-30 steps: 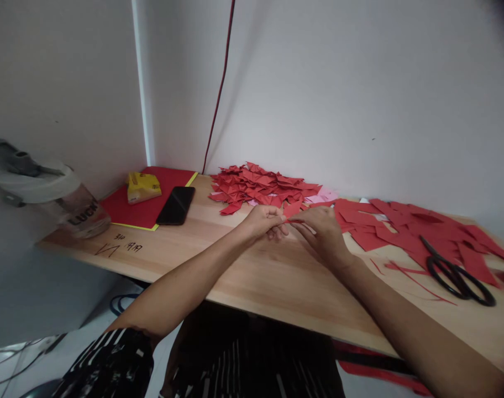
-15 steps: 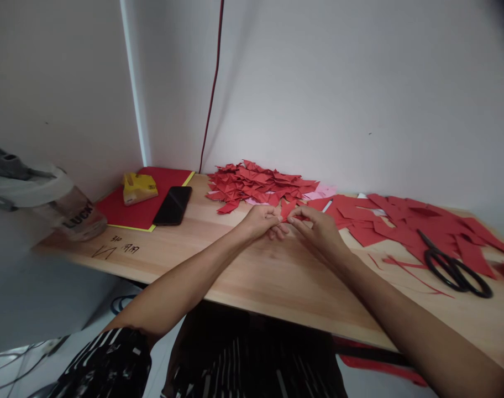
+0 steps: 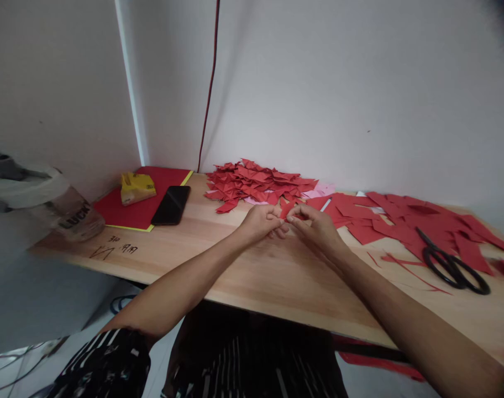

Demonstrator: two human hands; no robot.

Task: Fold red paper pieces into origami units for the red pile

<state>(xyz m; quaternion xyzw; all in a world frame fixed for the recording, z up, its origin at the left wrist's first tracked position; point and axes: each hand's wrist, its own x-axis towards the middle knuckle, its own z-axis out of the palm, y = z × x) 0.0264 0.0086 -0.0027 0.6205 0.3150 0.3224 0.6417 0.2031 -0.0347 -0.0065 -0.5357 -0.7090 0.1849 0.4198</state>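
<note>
Both hands meet over the middle of the table, pinching one small piece of red paper (image 3: 285,209) between them. My left hand (image 3: 262,222) is closed on its left side, with the lower fingers curled beneath. From the right, my right hand (image 3: 313,222) grips the same paper between thumb and fingertips. Most of the piece is covered by the fingers, so its folds cannot be made out. Just behind the hands lies a heap of folded red paper pieces (image 3: 260,179), with some pink paper (image 3: 322,190) at its edge.
Flat red paper pieces (image 3: 405,218) spread over the right side, with black-handled scissors (image 3: 453,268) and thin red strips (image 3: 413,269) in front. To the left are a phone (image 3: 171,205), a yellow packet (image 3: 137,188) on a red sheet (image 3: 115,213), and a clear bottle (image 3: 75,213).
The view has shifted very slightly. Both hands stay in place on the red paper, with only small finger movement.
</note>
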